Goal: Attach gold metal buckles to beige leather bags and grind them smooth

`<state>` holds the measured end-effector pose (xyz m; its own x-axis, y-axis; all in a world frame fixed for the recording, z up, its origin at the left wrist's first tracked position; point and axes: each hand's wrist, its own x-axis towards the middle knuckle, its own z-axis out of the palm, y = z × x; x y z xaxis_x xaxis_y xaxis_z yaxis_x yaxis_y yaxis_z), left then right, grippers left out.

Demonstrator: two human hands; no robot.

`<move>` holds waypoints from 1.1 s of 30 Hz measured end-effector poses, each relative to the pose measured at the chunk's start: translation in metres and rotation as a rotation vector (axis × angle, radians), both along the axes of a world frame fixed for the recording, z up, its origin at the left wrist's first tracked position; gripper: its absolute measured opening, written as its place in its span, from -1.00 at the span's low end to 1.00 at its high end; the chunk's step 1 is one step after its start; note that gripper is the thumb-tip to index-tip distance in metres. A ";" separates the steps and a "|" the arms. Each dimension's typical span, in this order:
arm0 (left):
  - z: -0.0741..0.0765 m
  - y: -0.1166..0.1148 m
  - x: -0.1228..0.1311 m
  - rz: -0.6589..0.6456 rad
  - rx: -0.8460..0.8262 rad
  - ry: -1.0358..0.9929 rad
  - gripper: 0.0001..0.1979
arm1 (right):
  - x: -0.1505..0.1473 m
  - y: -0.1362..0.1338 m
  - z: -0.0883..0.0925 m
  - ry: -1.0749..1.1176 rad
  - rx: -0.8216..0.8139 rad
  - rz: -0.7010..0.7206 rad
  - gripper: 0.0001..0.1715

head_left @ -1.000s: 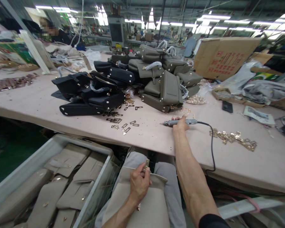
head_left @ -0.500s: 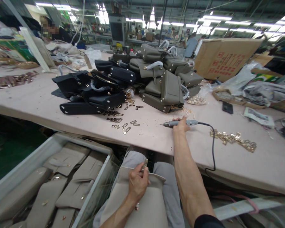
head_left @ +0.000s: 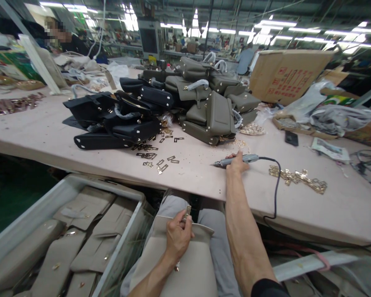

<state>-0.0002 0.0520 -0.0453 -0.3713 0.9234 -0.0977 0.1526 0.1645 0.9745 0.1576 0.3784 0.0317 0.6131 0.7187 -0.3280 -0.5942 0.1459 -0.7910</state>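
My right hand (head_left: 235, 163) reaches out over the pink table (head_left: 40, 136) and is closed around a grey electric screwdriver (head_left: 238, 159) lying on it, its black cable (head_left: 275, 185) trailing off the front edge. My left hand (head_left: 177, 237) stays low on my lap, pinching a small gold metal fitting (head_left: 187, 211) at the top edge of a beige bag (head_left: 185, 264). Loose gold buckle plates (head_left: 156, 159) lie scattered left of the screwdriver tip.
Black bags (head_left: 117, 119) and olive bags (head_left: 213, 103) are piled mid-table. Gold hardware (head_left: 299, 178) lies at right, beyond it a phone (head_left: 291, 138) and a cardboard box (head_left: 289, 74). A grey bin (head_left: 64, 231) of beige bag parts stands at lower left. People work in the background.
My right hand stays on the screwdriver and my left hand keeps the fitting; the view has shifted slightly, otherwise nothing has visibly changed.
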 end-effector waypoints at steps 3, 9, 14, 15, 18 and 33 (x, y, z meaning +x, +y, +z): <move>0.000 -0.001 0.000 -0.014 0.006 0.004 -0.44 | 0.002 -0.002 0.000 -0.010 0.024 -0.050 -0.68; -0.002 -0.001 0.001 -0.014 0.018 0.026 -0.45 | 0.006 -0.004 -0.002 -0.009 0.062 -0.074 -0.67; -0.003 -0.001 0.001 -0.024 0.028 0.017 -0.45 | 0.006 -0.005 -0.002 0.022 0.082 -0.050 -0.66; -0.002 -0.001 0.000 -0.022 0.025 0.016 -0.45 | 0.006 -0.006 -0.002 0.031 0.085 -0.040 -0.66; 0.001 -0.002 0.000 -0.007 0.007 0.016 -0.44 | 0.008 -0.007 0.000 0.061 0.096 -0.006 -0.69; -0.003 -0.001 0.000 -0.003 -0.003 0.011 -0.41 | 0.009 -0.004 -0.003 0.036 0.105 -0.049 -0.59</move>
